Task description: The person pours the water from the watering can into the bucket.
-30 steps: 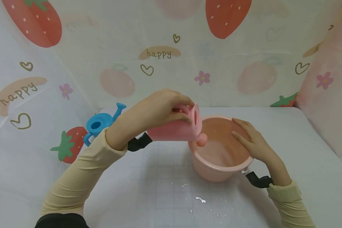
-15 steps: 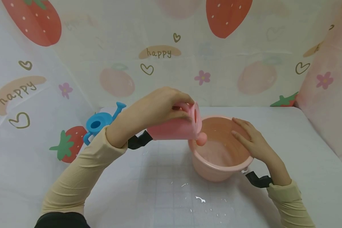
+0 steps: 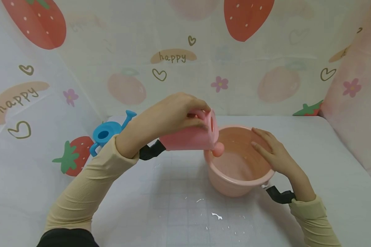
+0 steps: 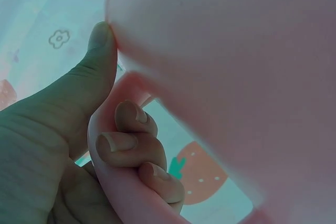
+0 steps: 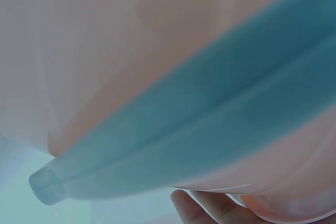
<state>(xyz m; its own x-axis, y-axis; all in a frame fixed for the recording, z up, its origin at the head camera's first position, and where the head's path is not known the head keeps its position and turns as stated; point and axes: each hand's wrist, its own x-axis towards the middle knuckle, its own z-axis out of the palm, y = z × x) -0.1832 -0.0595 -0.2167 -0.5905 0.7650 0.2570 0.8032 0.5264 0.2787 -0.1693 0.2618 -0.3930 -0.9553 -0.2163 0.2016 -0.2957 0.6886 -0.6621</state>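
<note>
In the head view my left hand (image 3: 180, 115) grips the handle of a pink watering can (image 3: 188, 139). The can lies tipped on its side in the air, its round spout head (image 3: 218, 150) over the left rim of a pale pink bucket (image 3: 232, 189). Fingers curl through the can's handle (image 4: 113, 163) in the left wrist view, and the thumb presses its body. My right hand (image 3: 276, 154) holds the bucket's right rim, thumb inside and fingers along the outer side. The bucket's bail handle (image 5: 184, 124) crosses the right wrist view. No stream of water can be made out.
A blue watering can (image 3: 106, 132) stands at the left back, partly hidden by my left forearm. Small shiny wet spots (image 3: 217, 216) dot the white tabletop (image 3: 173, 206) in front of the bucket. Printed cloth walls (image 3: 179, 85) enclose the back and sides.
The pink watering can and my left hand have risen very slightly. My right hand and the bucket stay where they were.
</note>
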